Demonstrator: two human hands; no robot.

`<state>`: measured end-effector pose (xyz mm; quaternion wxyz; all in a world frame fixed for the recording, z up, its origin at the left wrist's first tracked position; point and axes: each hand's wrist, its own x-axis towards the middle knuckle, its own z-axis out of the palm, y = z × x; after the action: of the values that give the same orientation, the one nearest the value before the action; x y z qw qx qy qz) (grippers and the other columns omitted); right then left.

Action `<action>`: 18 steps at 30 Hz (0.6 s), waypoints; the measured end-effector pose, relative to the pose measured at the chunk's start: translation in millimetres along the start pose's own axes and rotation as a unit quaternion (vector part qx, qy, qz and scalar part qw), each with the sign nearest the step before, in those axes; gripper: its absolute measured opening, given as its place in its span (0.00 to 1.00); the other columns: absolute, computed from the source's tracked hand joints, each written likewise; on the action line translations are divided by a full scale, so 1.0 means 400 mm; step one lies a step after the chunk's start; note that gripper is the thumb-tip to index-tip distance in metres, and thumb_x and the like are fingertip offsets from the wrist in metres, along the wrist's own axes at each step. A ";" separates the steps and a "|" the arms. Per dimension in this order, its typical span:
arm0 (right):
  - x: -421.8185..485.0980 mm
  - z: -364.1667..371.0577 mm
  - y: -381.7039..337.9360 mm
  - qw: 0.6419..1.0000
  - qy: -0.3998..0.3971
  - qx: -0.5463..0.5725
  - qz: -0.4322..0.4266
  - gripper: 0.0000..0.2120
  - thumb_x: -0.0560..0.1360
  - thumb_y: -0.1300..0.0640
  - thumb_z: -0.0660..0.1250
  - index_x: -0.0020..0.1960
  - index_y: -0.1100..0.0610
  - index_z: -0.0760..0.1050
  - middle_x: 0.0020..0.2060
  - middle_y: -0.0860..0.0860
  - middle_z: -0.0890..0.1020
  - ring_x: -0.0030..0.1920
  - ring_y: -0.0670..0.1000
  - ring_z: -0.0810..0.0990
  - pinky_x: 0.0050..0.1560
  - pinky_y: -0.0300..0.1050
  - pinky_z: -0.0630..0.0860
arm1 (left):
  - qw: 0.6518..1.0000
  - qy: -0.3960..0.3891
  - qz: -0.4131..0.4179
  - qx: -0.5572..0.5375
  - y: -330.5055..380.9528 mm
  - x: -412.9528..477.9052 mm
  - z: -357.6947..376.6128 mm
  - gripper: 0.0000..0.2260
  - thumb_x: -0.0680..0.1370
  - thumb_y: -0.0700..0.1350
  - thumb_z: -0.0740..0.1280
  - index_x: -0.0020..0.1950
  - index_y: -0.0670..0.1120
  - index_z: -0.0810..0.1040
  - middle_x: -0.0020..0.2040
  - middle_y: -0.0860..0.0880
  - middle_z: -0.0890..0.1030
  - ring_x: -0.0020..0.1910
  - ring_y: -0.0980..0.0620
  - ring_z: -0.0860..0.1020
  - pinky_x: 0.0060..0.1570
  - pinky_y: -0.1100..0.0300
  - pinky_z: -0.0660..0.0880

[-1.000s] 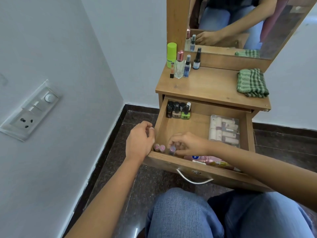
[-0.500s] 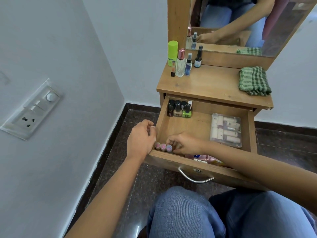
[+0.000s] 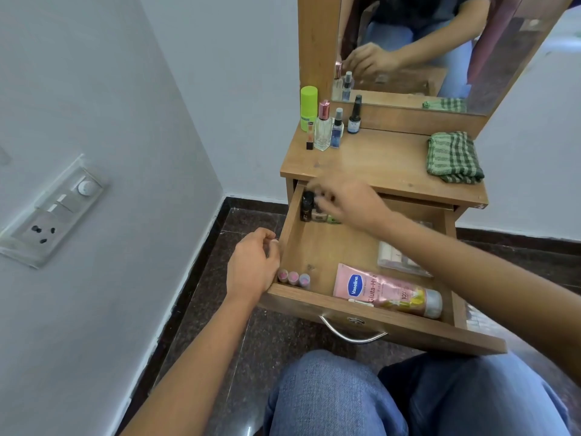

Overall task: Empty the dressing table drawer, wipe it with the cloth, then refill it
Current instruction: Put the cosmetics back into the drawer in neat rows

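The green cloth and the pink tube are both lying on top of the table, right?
Not quite. The head view shows the pink tube lying inside the open drawer, near its front. The green cloth does lie on top of the table.

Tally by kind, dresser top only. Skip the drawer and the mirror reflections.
Lime-green canister: 1
Lipstick: 1
Bottles: 3 (perfume bottle, spray bottle, dropper bottle)
Green checked cloth: 1
Total: 6
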<state>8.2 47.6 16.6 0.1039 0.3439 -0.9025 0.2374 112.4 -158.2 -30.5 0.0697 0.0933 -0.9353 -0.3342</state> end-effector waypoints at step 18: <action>0.294 -0.018 0.033 0.942 0.037 -0.297 0.149 0.10 0.78 0.63 0.56 0.56 0.63 0.71 0.45 0.57 0.80 0.42 0.60 0.81 0.31 0.43 0.60 | 1.000 -0.001 -0.001 -0.008 -0.003 0.003 0.001 0.09 0.80 0.49 0.61 0.57 0.51 0.78 0.48 0.55 0.80 0.45 0.58 0.78 0.44 0.59 0.77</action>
<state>-87.8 -7.6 59.5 0.1983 0.1496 -0.9685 -0.0158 111.1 -159.2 -31.6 0.0689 0.0935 -0.9326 -0.3417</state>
